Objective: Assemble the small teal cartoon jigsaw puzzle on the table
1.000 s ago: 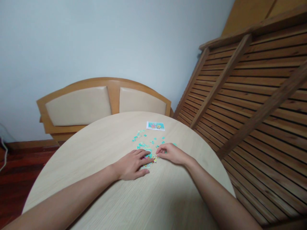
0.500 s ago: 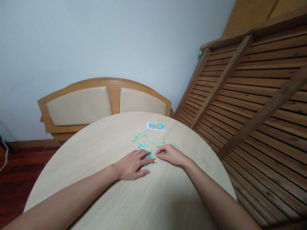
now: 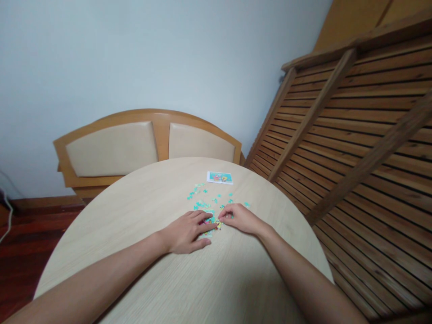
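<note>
A partly joined jigsaw puzzle (image 3: 207,234) in turquoise, pink and yellow lies on the round table (image 3: 151,279). My left hand (image 3: 187,231) rests flat over it with fingers spread, covering much of the picture. At the puzzle's right edge my right hand (image 3: 238,217) pinches with thumb and forefinger by a yellow puzzle piece (image 3: 219,223); the fingertips touch that spot, and the piece is small and partly hidden. Loose turquoise puzzle pieces (image 3: 201,205) are scattered just beyond both hands.
Farther back on the table is a small picture card (image 3: 219,177) with a turquoise scene. A padded wooden headboard (image 3: 113,148) stands behind the table against the wall. On the right leans a large slatted wooden frame (image 3: 324,135), close to the table's edge.
</note>
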`<state>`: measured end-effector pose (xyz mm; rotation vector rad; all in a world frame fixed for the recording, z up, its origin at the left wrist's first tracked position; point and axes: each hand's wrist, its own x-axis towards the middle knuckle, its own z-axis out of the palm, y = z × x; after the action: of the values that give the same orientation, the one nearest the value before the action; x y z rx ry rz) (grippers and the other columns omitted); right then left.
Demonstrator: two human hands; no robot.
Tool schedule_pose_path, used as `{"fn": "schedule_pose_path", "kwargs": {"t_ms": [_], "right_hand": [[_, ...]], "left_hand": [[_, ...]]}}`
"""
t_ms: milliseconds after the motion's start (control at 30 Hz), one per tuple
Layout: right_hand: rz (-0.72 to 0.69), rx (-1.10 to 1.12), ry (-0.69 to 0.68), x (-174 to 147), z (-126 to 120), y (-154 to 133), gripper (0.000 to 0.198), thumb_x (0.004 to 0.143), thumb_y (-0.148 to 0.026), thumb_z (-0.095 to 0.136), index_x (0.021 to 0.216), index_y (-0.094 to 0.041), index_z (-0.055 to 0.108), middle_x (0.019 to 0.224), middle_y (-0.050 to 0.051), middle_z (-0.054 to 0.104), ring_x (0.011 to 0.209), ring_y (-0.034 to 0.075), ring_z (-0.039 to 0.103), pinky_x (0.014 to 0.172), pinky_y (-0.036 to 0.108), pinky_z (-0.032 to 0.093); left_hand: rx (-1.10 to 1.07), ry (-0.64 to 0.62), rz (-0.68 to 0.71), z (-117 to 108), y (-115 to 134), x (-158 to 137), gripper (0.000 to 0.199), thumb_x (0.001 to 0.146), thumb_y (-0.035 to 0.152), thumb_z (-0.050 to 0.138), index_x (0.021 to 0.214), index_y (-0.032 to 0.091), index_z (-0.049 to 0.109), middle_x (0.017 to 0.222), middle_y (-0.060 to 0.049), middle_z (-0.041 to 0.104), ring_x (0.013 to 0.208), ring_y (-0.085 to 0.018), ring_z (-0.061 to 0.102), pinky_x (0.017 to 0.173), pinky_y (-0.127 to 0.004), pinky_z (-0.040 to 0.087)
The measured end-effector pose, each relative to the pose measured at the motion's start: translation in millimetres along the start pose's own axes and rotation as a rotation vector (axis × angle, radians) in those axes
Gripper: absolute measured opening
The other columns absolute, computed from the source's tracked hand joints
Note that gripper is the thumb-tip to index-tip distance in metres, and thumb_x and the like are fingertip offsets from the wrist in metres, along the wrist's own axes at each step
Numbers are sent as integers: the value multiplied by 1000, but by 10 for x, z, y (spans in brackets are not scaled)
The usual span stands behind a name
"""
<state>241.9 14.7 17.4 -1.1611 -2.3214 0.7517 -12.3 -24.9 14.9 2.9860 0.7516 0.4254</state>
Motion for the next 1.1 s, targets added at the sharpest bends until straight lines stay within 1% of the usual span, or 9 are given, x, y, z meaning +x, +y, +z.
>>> {"fn": "schedule_pose_path", "kwargs": {"t_ms": [267, 367, 467, 533, 567, 667, 767, 900, 1100], "right_hand": [[13, -60, 11, -3, 4, -63, 15, 82, -22, 65, 83, -18, 79, 79, 4, 75, 73, 17, 63, 66, 25, 44], [-8, -71, 26, -12, -57, -66, 15, 84, -26, 65, 85, -18, 78, 81, 4, 74, 73, 17, 63, 67, 25, 43], [-2, -66, 131, -50, -228, 7, 21, 87, -32, 62, 88, -17, 77, 85, 6, 74, 73, 17, 61, 67, 26, 43], [57, -76, 241, -98, -370, 107, 23, 87, -35, 62, 90, -16, 76, 84, 6, 73, 72, 17, 60, 67, 27, 42], [81, -93, 261, -127, -435, 167, 24, 86, -35, 63, 91, -16, 76, 85, 6, 73, 73, 17, 60, 67, 27, 43], [143, -124, 210, -202, -556, 337, 26, 84, -37, 63, 88, -15, 76, 79, 6, 72, 69, 17, 58, 65, 27, 42], [184, -120, 127, -227, -559, 423, 25, 81, -36, 64, 83, -14, 76, 73, 5, 71, 66, 16, 58, 62, 27, 41], [182, -91, 72, -197, -488, 393, 23, 79, -35, 66, 82, -14, 76, 70, 4, 69, 65, 16, 57, 60, 25, 40], [173, -35, -24, -164, -402, 273, 25, 77, -38, 70, 84, -15, 76, 69, 2, 67, 63, 14, 55, 58, 24, 39]], "left_hand": [[-10, 3, 6, -12, 1, -3, 49, 99, 49, 45, 142, 27, 50, 140, -14, 52, 126, -32, 51, 106, -48, 42], [-14, 14, 4, -7, 1, -6, 48, 100, 49, 45, 141, 27, 51, 140, -13, 52, 126, -31, 51, 106, -47, 41], [-11, 10, -2, 1, -2, -8, 48, 100, 49, 44, 143, 27, 49, 142, -13, 51, 127, -31, 51, 107, -48, 41], [-11, 10, 1, 3, -3, -9, 48, 100, 49, 44, 144, 28, 48, 143, -13, 50, 127, -31, 51, 107, -48, 40], [-11, 10, 2, 2, -2, -8, 48, 101, 49, 44, 144, 28, 48, 144, -13, 50, 127, -31, 51, 108, -48, 40], [-8, -2, -6, -7, 3, -8, 48, 101, 49, 43, 144, 28, 48, 144, -13, 49, 128, -31, 50, 108, -48, 41], [-15, -1, -12, -12, 8, -7, 47, 101, 48, 44, 143, 28, 48, 144, -13, 50, 128, -31, 51, 107, -48, 41], [-18, 3, -11, -11, 8, -7, 47, 100, 48, 44, 143, 28, 48, 143, -13, 50, 128, -32, 51, 107, -49, 41], [-31, 17, -8, -5, 3, -10, 47, 100, 46, 46, 143, 28, 48, 142, -12, 52, 128, -31, 51, 108, -47, 41]]}}
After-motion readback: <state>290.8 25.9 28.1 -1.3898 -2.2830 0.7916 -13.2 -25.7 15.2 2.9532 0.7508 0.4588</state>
